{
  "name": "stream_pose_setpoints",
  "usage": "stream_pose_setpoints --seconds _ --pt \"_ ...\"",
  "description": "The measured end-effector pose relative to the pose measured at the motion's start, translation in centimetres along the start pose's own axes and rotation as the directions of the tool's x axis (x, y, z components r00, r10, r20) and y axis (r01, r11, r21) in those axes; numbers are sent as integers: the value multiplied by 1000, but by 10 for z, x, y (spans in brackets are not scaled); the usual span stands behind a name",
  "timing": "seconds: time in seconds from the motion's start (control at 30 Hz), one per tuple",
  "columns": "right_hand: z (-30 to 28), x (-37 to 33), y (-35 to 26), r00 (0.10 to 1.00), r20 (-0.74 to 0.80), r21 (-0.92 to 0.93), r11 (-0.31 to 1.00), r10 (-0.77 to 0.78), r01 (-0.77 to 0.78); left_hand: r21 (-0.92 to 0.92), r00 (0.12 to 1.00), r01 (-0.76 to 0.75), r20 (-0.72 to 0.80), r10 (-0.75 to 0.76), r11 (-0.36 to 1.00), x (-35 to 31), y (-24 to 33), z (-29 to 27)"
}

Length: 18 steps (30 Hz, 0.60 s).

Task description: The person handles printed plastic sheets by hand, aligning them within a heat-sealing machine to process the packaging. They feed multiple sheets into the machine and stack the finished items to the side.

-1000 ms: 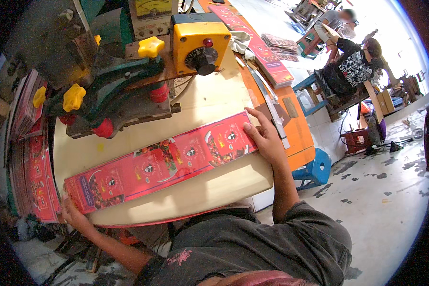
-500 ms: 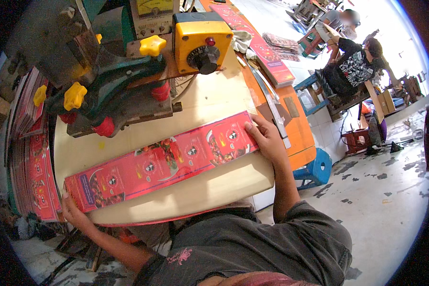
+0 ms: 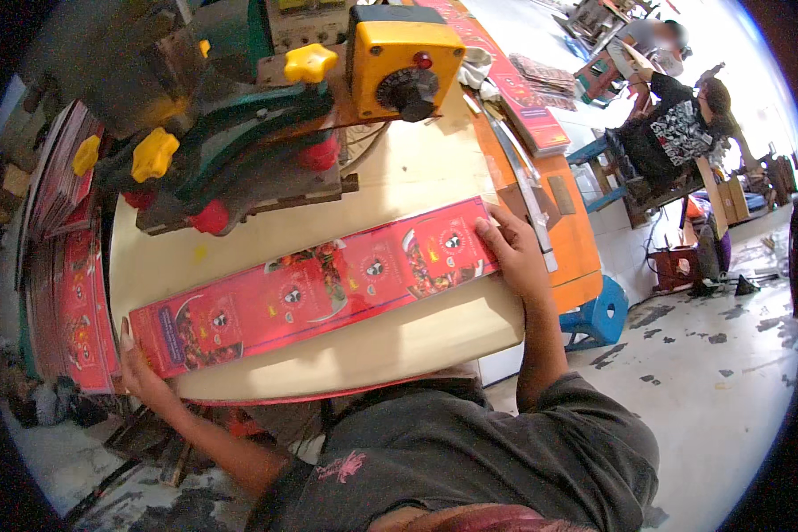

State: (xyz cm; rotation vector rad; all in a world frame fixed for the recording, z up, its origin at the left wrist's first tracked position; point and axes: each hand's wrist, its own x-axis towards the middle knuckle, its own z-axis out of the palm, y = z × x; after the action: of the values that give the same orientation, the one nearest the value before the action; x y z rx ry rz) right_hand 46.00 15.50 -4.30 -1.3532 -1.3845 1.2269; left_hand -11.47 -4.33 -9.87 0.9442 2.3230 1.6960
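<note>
- Left hand [image 3: 144, 365] and right hand [image 3: 521, 254] held opposite ends of the red strip [image 3: 332, 288], on the table [image 3: 426, 335].
- The machine [image 3: 248, 133] stood just beyond, blocking the table's far left part.
- Stacked strips [image 3: 82, 297] lay left, a bar [image 3: 532, 208] right.

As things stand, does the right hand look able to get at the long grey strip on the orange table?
Probably yes: the long grey strip lies just beyond the right hand, with nothing visible between. The hand would first have to release the red printed sheet.

hands [image 3: 520, 257] at opp. ends, red strip [image 3: 332, 285]
</note>
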Motion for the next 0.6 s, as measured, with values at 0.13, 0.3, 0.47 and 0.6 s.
stream_pose_setpoints --seconds 0.13,0.3,0.47,0.6 --pt "2 -2 -5 1000 3 6 1000 14 -14 1 992 -121 -30 121 993 -9 34 18" --pt "3 -2 -8 999 19 -57 997 -42 43 42 1000 22 -4 -22 999 -4 -1 -4" --pt "6 -2 -8 997 -15 -34 996 -77 76 57 993 119 -33 -117 991 -10 41 15" --pt "14 -5 -19 999 -30 -54 998 -40 38 -18 998 -8 -61 7 1000 -9 25 9"
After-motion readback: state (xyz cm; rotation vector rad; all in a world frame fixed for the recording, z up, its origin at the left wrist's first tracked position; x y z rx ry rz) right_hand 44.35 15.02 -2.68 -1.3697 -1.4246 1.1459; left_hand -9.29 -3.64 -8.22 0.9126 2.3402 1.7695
